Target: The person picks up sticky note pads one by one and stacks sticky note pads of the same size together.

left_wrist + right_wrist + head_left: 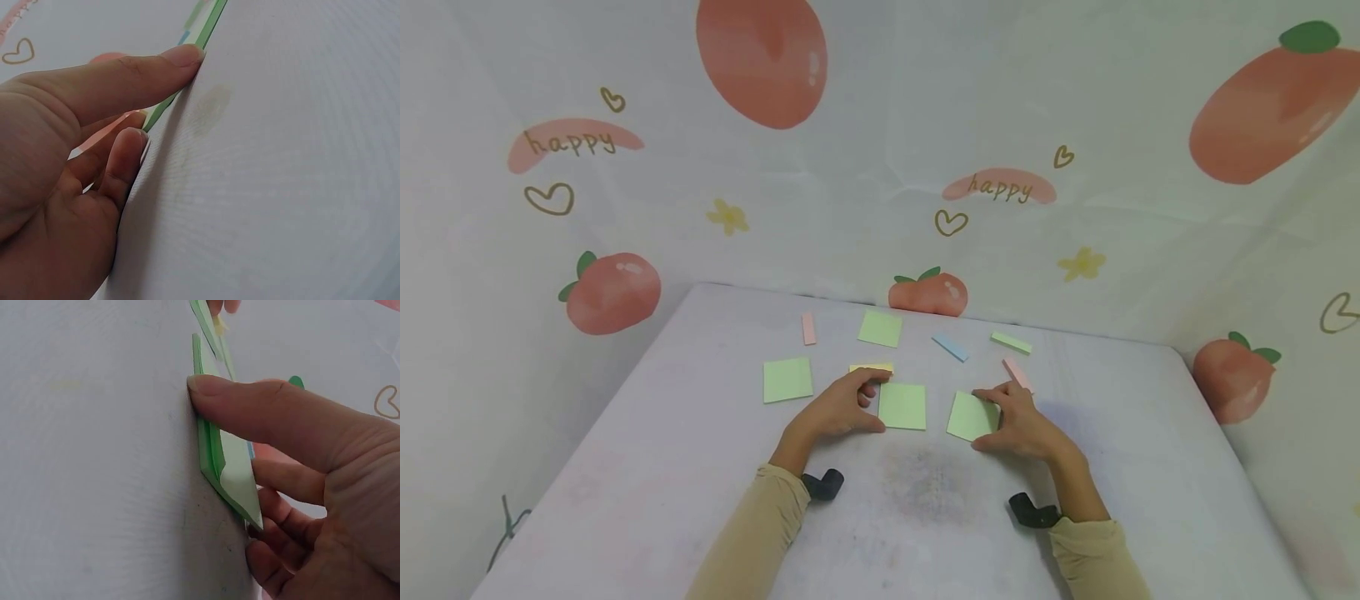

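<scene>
My left hand [838,407] holds a green square sticky note pad [902,407] by its left side, thumb at the near corner and index finger at the far one. In the left wrist view, the thumb presses the pad's green edge [212,25] close over the table. To the right, my right hand [1022,423] pinches a second green square pad [972,416] between thumb and index finger. The right wrist view shows this pad's sheets [240,469] slightly parted along the edge. A gap separates the two pads. A yellow strip pad [871,367] lies partly behind the left fingers.
Two more green square pads, one at left [787,380] and one at the back [880,328], lie on the white table [925,533]. Around them are pink strips [808,328] [1017,375], a blue strip [950,347] and a green strip [1011,342]. A printed cloth [850,167] hangs behind.
</scene>
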`<state>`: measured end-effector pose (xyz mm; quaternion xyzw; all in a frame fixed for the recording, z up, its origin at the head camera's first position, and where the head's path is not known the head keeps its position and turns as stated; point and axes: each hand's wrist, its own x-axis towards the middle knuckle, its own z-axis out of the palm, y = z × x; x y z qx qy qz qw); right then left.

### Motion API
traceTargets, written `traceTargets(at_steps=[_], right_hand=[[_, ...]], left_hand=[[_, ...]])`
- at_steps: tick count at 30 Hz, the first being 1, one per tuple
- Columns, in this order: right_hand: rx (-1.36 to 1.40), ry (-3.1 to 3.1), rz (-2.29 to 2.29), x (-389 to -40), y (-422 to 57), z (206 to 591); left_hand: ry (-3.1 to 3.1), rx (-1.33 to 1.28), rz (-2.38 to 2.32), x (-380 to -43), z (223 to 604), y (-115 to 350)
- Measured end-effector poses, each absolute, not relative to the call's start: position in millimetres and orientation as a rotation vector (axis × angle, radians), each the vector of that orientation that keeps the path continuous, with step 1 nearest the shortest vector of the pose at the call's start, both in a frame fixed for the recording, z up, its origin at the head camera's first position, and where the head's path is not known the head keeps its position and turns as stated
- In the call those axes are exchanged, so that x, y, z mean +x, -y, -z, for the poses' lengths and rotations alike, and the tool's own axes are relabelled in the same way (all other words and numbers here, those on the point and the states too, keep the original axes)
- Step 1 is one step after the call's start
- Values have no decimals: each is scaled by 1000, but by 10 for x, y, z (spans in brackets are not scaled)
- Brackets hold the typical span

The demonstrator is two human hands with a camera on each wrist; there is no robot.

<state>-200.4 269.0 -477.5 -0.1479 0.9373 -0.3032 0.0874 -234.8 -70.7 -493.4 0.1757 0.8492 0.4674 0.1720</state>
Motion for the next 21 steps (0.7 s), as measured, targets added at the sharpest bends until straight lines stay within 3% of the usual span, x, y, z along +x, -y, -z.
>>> traceTargets(at_steps=[9,21], right_hand=[[-505,-2781,1034,-1982,-2683,4747],[-379,-2761,924,-2005,-2677,4732]], left_hand=[[-2409,498,-1334,-2334,4934,711],[-2403,507,-1341,-2337,4938,715]])
